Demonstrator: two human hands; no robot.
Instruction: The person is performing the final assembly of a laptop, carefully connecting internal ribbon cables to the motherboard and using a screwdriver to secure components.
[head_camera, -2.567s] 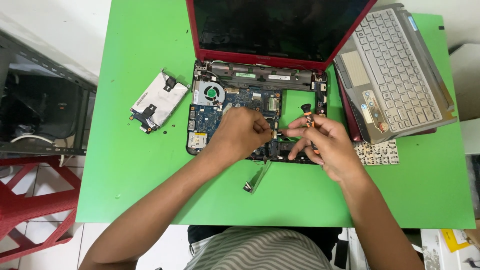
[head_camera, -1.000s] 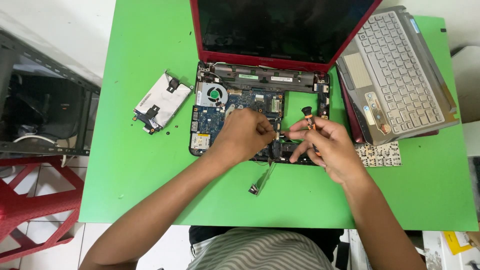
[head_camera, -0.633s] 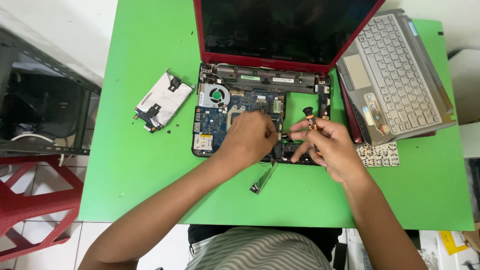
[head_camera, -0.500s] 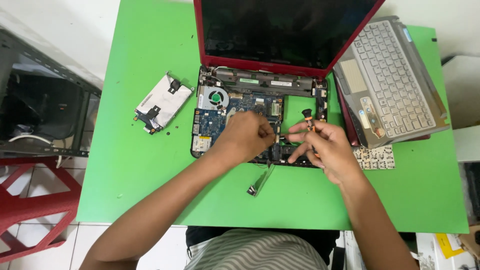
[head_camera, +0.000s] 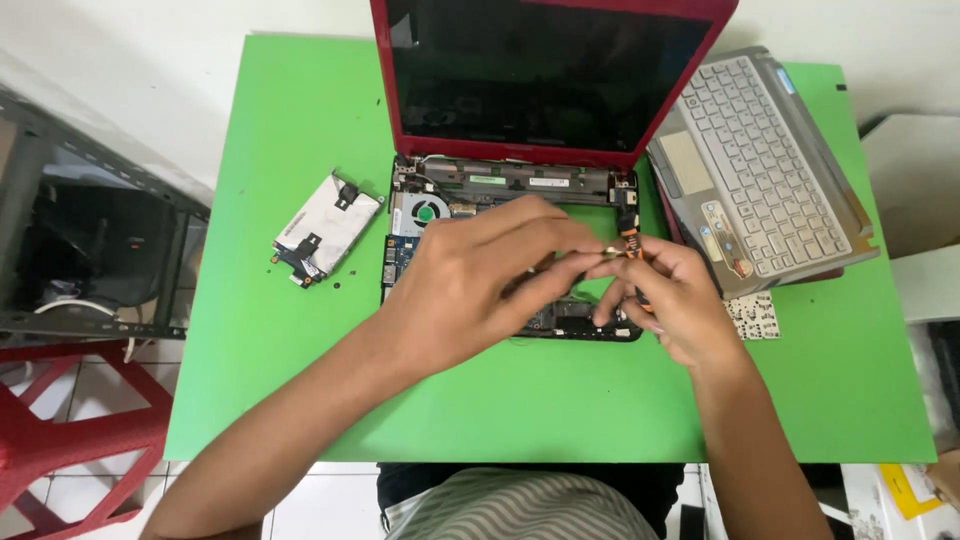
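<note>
While the small orange-and-black screwdriver is standing nearly upright between the two hands, the right hand is closing its fingers around the lower shaft, and the fingertips of the left hand are pinching together at its top, just beside the right thumb. Whether anything tiny is sitting between those left fingertips is too small to tell. Directly beneath the fingers, the opened red laptop is lying with its base uncovered, the blue circuit board and round fan showing just left of the left knuckles; the dark screen is leaning up behind both hands. To the right of the right-hand fingers, well clear of them, the removed grey keyboard panel is resting askew, with a small white keyed piece just beside the right wrist. Well off to the left of the left hand, a silver drive in its bracket is lying on the green worktop.
</note>
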